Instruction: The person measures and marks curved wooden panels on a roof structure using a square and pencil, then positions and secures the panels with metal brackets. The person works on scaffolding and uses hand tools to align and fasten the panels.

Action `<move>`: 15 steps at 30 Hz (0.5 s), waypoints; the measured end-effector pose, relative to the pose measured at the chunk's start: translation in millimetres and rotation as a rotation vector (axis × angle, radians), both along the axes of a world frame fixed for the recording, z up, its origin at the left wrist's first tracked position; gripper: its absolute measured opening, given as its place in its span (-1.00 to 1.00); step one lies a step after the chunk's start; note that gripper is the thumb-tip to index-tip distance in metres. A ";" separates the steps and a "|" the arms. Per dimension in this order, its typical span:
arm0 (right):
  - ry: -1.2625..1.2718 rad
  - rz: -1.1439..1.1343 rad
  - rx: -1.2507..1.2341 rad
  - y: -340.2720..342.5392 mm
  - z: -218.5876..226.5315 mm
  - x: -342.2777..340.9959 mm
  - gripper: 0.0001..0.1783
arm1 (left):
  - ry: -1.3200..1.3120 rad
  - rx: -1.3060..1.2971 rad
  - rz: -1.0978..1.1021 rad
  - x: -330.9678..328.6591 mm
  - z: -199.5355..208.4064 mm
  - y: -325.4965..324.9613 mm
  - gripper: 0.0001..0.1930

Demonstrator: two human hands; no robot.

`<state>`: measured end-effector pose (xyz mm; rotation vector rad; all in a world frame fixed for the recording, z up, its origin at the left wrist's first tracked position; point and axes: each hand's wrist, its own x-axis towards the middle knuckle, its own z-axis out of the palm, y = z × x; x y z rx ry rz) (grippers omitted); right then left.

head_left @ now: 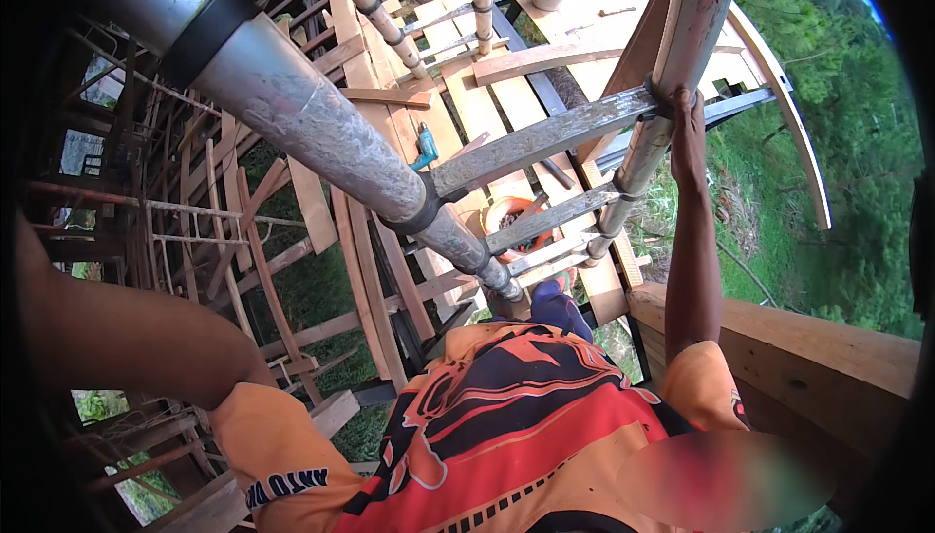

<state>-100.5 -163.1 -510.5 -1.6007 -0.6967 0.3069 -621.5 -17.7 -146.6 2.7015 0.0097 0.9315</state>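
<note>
Head view: right hand (687, 109) clamped on the ladder (545, 141) at two o'clock; left hand out of sight, grip unknown. A shoe (565, 283) near the lower rungs (555, 215) suggests a climb barely begun or nearly over.

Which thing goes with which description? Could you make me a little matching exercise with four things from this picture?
Things:
1. Power tool
2. Bucket
3. Basin
4. Right hand

Descriptions:
A. Orange, partly seen between the rungs
B. Against the right rail of the ladder
C. Teal, lying on the boards
D. Grey, near the top edge of the picture

Right pairs: 1-C, 2-A, 3-D, 4-B.
</note>
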 end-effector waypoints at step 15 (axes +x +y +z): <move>0.031 -0.066 0.073 9.0 -21.9 6.8 -0.22 | 1.138 -1.281 1.048 -269.0 -538.1 -202.5 -0.23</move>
